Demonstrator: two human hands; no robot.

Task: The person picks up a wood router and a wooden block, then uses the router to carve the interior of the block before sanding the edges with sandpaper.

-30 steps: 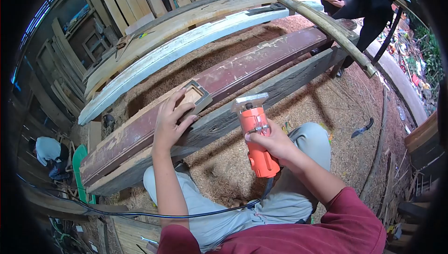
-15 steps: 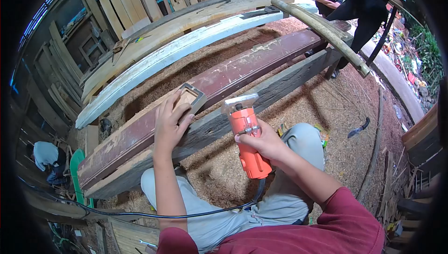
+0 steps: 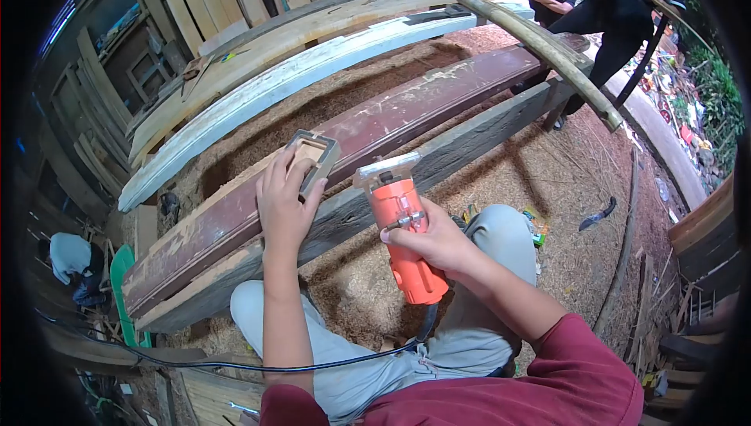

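My right hand (image 3: 434, 240) is wrapped round an orange power trimmer (image 3: 400, 226) with a clear base at its top end; a dark cable runs from its bottom. Under my left hand (image 3: 288, 195) is a small hollow wooden frame (image 3: 327, 161), with my fingers on its near left side. That frame rests on the long maroon board (image 3: 391, 117), just left of the trimmer's base. Alongside the maroon board, on my side, lies a weathered grey beam (image 3: 461, 144).
A white-painted board (image 3: 313, 62) and a wide plank (image 3: 274, 39) lie beyond. A bamboo pole (image 3: 547, 50) crosses at the right, near two people. Another person (image 3: 72, 262) bends at the left by a green chair (image 3: 123, 281). A knife (image 3: 598, 214) lies on the ground.
The trimmer in my right hand has shifted slightly left. The view has moved a little, and my left hand remains on the small frame.
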